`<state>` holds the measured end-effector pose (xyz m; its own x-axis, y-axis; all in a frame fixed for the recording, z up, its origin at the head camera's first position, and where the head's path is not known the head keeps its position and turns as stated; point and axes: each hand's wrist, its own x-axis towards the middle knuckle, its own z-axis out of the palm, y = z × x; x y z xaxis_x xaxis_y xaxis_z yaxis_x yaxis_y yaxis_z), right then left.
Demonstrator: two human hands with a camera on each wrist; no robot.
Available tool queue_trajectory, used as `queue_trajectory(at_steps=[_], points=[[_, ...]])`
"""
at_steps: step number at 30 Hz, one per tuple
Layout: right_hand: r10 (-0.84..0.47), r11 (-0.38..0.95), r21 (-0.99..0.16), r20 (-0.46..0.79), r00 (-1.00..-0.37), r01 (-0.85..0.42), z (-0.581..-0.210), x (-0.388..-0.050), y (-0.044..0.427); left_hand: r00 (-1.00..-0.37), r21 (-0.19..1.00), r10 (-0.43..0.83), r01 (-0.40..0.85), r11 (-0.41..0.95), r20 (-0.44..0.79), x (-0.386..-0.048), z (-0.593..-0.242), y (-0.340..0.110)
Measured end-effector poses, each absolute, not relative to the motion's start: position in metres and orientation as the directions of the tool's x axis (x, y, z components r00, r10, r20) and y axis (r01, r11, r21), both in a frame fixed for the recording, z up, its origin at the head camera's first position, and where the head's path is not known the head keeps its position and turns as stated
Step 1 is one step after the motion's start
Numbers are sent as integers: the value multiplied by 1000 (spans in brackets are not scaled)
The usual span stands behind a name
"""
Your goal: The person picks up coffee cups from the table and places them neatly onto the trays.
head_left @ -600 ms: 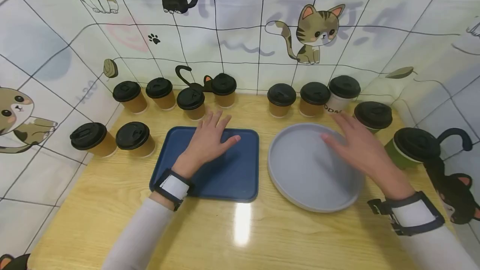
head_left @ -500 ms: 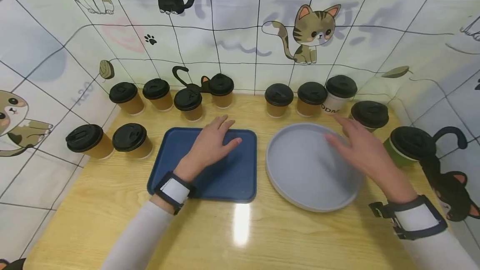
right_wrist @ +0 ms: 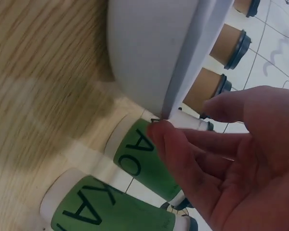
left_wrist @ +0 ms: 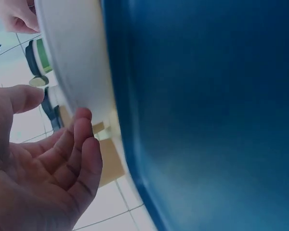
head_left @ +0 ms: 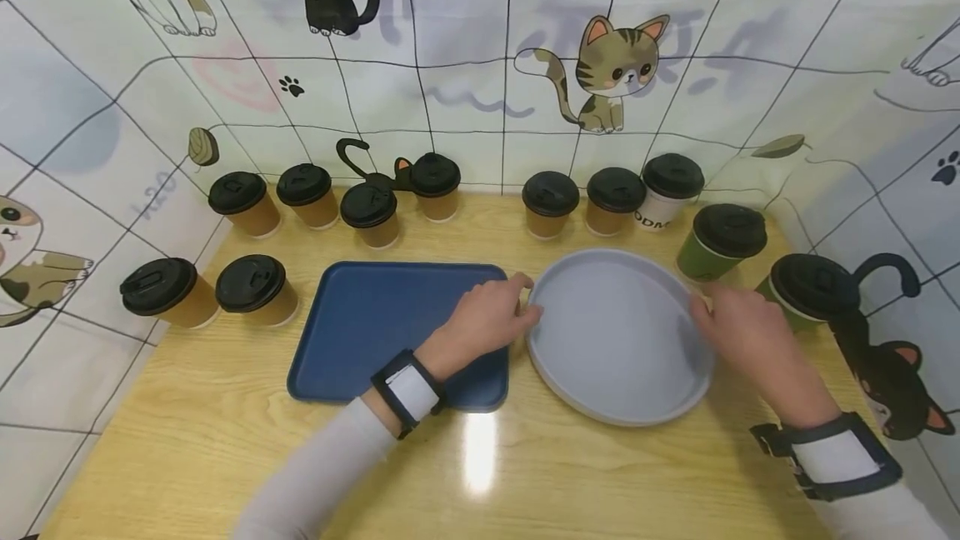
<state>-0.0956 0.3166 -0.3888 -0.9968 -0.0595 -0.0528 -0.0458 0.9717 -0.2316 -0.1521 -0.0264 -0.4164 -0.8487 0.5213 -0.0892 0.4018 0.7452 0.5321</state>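
A round grey tray (head_left: 618, 340) lies on the table, right of a blue rectangular tray (head_left: 390, 332). Over the blue tray's right edge, my left hand (head_left: 491, 315) is at the grey tray's left rim; the left wrist view shows this hand (left_wrist: 48, 173) with loosely bent fingers beside the grey side wall (left_wrist: 79, 57), thumb apart. My right hand (head_left: 757, 348) is at the opposite rim. In the right wrist view its fingertips (right_wrist: 161, 132) meet or nearly meet the grey rim (right_wrist: 183, 62), the thumb standing off. Whether either hand bears on the tray, I cannot tell.
Several brown lidded cups (head_left: 258, 294) stand at the left and back. A white cup (head_left: 663, 198) stands back right, with a green cup (head_left: 712, 248) and another green cup (head_left: 806, 298) near my right hand. A patterned cloth (head_left: 465, 82) rises behind.
My left hand has moved right from above the blue tray to the grey tray's left rim. My right hand has drawn back to the right rim, its fingers more bent. The view has shifted slightly.
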Motion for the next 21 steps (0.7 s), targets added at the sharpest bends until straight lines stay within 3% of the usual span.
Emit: queue_trajectory(at_steps=[6,11,21], points=[[-46,974,-228,-159,-986,-8,-396,-95,323,-843,548,530,399,735,-96,-151,-429,-24],[-33,969,-248,-113,-993,-4,-402,-93,326,-838,607,539,388,693,-80,-155,-430,-26],[-71,957,-287,-74,-995,-47,-405,-104,311,-876,599,480,355,718,-57,-169,-429,-40]])
